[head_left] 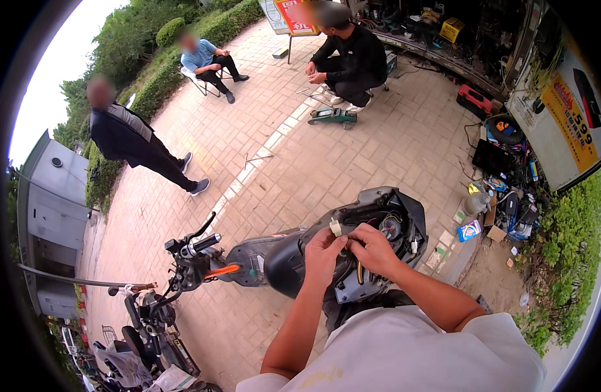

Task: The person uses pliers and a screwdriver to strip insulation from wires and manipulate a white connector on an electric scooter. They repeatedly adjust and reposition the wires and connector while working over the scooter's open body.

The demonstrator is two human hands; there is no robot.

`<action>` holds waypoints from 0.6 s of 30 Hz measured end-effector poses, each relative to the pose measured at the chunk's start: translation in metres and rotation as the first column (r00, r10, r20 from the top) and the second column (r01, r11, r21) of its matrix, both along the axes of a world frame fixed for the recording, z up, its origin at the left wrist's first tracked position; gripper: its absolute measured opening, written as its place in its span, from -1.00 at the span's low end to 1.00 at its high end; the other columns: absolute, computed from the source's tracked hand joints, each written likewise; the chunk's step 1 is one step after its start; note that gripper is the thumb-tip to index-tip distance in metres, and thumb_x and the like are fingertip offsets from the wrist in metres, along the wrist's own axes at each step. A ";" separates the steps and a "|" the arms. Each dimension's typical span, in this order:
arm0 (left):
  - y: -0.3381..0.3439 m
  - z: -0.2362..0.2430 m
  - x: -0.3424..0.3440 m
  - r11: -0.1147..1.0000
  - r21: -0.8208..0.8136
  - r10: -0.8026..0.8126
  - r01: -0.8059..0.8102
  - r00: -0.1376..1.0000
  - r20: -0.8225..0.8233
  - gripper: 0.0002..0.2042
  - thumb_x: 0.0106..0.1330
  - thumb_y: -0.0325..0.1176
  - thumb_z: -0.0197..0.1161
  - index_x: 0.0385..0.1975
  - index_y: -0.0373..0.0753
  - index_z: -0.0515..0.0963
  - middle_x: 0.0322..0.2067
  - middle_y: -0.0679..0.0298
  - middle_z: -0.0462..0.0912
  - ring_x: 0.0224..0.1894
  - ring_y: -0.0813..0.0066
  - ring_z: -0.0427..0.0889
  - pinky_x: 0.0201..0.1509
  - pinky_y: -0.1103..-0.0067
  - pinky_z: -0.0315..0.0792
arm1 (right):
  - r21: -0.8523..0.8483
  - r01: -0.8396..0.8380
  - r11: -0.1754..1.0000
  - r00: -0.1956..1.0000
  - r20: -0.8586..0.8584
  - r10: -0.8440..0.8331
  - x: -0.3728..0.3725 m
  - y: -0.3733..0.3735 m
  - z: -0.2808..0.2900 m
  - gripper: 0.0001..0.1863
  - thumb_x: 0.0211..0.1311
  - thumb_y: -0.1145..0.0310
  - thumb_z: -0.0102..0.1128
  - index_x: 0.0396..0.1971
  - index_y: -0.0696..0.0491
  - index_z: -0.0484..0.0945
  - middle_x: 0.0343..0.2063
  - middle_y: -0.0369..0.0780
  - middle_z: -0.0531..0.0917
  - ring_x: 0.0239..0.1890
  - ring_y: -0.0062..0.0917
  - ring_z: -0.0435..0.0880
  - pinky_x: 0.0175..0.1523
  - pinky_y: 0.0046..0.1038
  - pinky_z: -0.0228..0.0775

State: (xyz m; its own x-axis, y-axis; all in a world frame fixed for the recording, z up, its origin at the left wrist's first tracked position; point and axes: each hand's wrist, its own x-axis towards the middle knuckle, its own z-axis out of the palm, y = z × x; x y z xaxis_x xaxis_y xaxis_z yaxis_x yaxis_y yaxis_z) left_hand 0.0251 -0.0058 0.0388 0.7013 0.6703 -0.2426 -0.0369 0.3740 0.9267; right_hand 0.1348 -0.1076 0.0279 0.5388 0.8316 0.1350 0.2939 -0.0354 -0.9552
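Note:
Over the opened rear of a scooter, both my hands are close together, fingertips nearly meeting. My left hand point(320, 255) is closed in a pinch, with a white plastic connector point(335, 227) sticking up from its fingertips. Beside it, my right hand point(373, 249) is also closed; whatever sits between its fingers is hidden. A brownish-yellow cable point(360, 273) hangs just below the right hand. The scooter's black seat point(288, 269) lies to the left of my hands. Exposed wiring point(390, 227) fills the opened tail section, next to a small white plug point(414, 246).
A green floor jack point(333, 116) and a T-shaped wrench point(256, 159) lie on the paving. One person point(133, 134) stands left; two others sit farther back. Tools and boxes point(503, 202) are heaped at the right. Another two-wheeler point(160, 333) stands lower left.

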 end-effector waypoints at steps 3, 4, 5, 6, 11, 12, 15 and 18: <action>0.000 0.001 -0.003 1.000 0.009 0.010 -0.010 1.000 -0.023 -0.76 0.27 -0.55 0.23 -0.08 -0.41 0.54 -0.24 0.27 0.64 -0.23 0.59 0.58 -0.09 0.65 0.42 | -0.054 0.008 0.999 0.989 0.150 0.000 -0.006 0.001 -0.001 -0.85 0.20 0.42 0.07 -0.30 0.10 0.58 -0.35 -0.08 0.55 -0.27 -0.13 0.55 -0.16 -0.27 0.41; 0.000 0.002 -0.003 1.000 0.002 0.006 -0.006 0.999 -0.041 -0.77 0.28 -0.53 0.23 -0.08 -0.40 0.54 -0.25 0.29 0.64 -0.23 0.59 0.57 -0.09 0.65 0.42 | -0.072 0.013 0.997 0.988 0.154 -0.001 -0.007 0.001 0.000 -0.85 0.21 0.42 0.06 -0.30 0.10 0.58 -0.34 -0.07 0.55 -0.25 -0.11 0.54 -0.15 -0.26 0.42; 0.001 0.001 -0.003 1.000 0.009 -0.002 0.003 0.997 -0.081 -0.77 0.28 -0.52 0.24 -0.08 -0.40 0.54 -0.25 0.29 0.64 -0.22 0.60 0.57 -0.09 0.65 0.42 | -0.056 0.033 0.998 0.990 0.140 -0.024 -0.008 0.001 0.000 -0.86 0.20 0.41 0.07 -0.32 0.12 0.57 -0.35 -0.07 0.55 -0.27 -0.14 0.55 -0.17 -0.28 0.42; 0.002 0.000 -0.003 1.000 0.015 -0.009 0.011 0.992 -0.122 -0.77 0.28 -0.51 0.25 -0.08 -0.40 0.55 -0.26 0.30 0.64 -0.22 0.60 0.57 -0.09 0.65 0.42 | -0.040 0.052 0.998 0.991 0.123 -0.047 -0.009 0.001 -0.001 -0.86 0.19 0.41 0.08 -0.33 0.13 0.57 -0.36 -0.08 0.55 -0.30 -0.17 0.57 -0.19 -0.30 0.43; -0.009 -0.030 -0.005 0.989 -0.147 -0.005 -0.007 0.997 -0.080 -0.78 0.37 -0.41 0.15 -0.09 -0.40 0.52 -0.26 0.28 0.60 -0.25 0.57 0.55 -0.11 0.60 0.43 | -0.143 0.150 0.978 0.927 -0.325 -0.189 -0.008 0.006 -0.016 -0.77 0.14 0.34 0.19 -0.48 0.24 0.55 -0.56 -0.21 0.59 -0.52 -0.64 0.52 -0.40 -0.50 0.38; -0.009 -0.034 -0.008 0.980 -0.201 -0.003 0.002 1.000 -0.009 -0.79 0.39 -0.43 0.12 -0.08 -0.40 0.52 -0.24 0.28 0.60 -0.24 0.56 0.55 -0.10 0.58 0.43 | -0.148 0.115 0.982 0.914 -0.372 -0.163 -0.005 0.005 -0.018 -0.78 0.15 0.34 0.20 -0.49 0.24 0.55 -0.62 -0.26 0.59 -0.54 -0.70 0.50 -0.44 -0.53 0.36; -0.013 -0.032 -0.006 0.974 -0.223 0.048 -0.040 0.998 0.032 -0.77 0.41 -0.45 0.10 -0.03 -0.40 0.51 -0.24 0.25 0.62 -0.23 0.54 0.57 -0.11 0.58 0.44 | -0.154 0.004 0.988 0.857 -0.509 -0.083 0.002 -0.002 -0.011 -0.82 0.17 0.35 0.23 -0.45 0.18 0.57 -0.57 -0.35 0.56 -0.53 -0.76 0.44 -0.45 -0.64 0.27; -0.019 -0.015 -0.007 0.969 -0.223 0.110 -0.103 0.994 0.022 -0.77 0.38 -0.47 0.12 -0.02 -0.40 0.51 -0.23 0.25 0.62 -0.22 0.54 0.57 -0.10 0.60 0.43 | -0.134 0.002 0.991 0.841 -0.535 -0.074 0.007 -0.008 0.002 -0.78 0.16 0.32 0.24 -0.37 0.21 0.60 -0.55 -0.34 0.58 -0.51 -0.74 0.46 -0.41 -0.65 0.29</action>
